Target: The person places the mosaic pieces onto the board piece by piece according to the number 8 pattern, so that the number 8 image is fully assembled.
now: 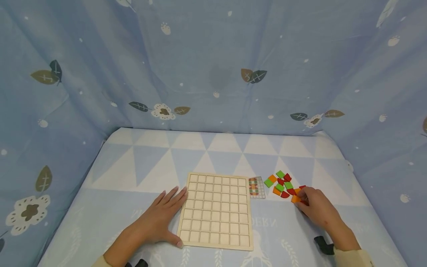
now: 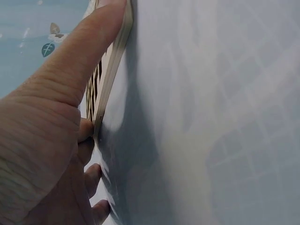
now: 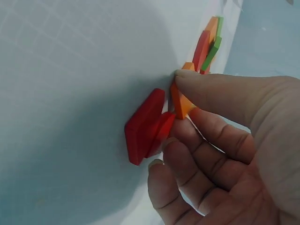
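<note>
**Orange tile pinched at the edge of the pile**

Your right hand (image 3: pixel 234 154) is sitting closest to the lens, its grip pinching an orange tile (image 3: pixel 180 104) between thumb and forefinger, with a red tile (image 3: pixel 143 125) lying just beside it on the table (image 3: pixel 70 70). That orange piece is at the near right edge of the tile pile (image 1: pixel 283 184), right of the grid board (image 1: pixel 217 209). It is looking light, stiff and smooth-faced, so you are probably best taking it by its thin side edges, where it could slip if squeezed loosely.

Your left hand (image 1: pixel 160 218) is lying flat with fingers spread, touching the board's left edge.

Only the head view is showing the small pattern card (image 1: pixel 257 187) between board and pile; the left wrist view is showing the thumb (image 2: pixel 79 56) pressing against the board's rim.
</note>
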The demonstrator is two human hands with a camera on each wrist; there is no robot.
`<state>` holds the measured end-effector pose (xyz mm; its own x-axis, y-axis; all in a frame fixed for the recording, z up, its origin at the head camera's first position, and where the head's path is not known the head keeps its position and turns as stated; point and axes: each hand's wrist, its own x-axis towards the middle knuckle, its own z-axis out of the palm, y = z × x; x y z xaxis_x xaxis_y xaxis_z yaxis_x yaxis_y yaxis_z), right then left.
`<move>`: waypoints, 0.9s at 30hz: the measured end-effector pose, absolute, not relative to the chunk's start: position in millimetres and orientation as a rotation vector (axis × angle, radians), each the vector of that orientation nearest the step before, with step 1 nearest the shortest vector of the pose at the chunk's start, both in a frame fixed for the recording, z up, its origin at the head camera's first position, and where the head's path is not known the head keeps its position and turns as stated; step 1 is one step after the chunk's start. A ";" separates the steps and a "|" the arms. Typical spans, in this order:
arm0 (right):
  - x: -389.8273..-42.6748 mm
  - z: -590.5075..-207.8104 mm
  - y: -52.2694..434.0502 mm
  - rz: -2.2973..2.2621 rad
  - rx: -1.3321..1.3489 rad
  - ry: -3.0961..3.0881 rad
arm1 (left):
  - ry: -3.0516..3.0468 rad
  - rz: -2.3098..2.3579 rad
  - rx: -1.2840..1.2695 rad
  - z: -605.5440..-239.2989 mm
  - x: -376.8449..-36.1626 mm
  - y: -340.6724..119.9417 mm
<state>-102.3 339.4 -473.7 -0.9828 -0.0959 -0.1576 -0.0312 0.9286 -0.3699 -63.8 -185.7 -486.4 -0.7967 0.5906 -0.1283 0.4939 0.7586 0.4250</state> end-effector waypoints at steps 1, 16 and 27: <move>-102.5 -474.2 339.3 -0.561 -0.103 2.914 | 2.698 0.552 0.846 -486.2 -63.8 -185.7; -105.5 -460.5 319.4 -0.648 -0.262 2.984 | 2.644 0.602 0.789 -491.1 -65.8 -186.7; -136.6 -434.5 254.8 -0.976 -0.568 2.879 | 2.652 0.667 0.776 -498.5 -66.4 -188.7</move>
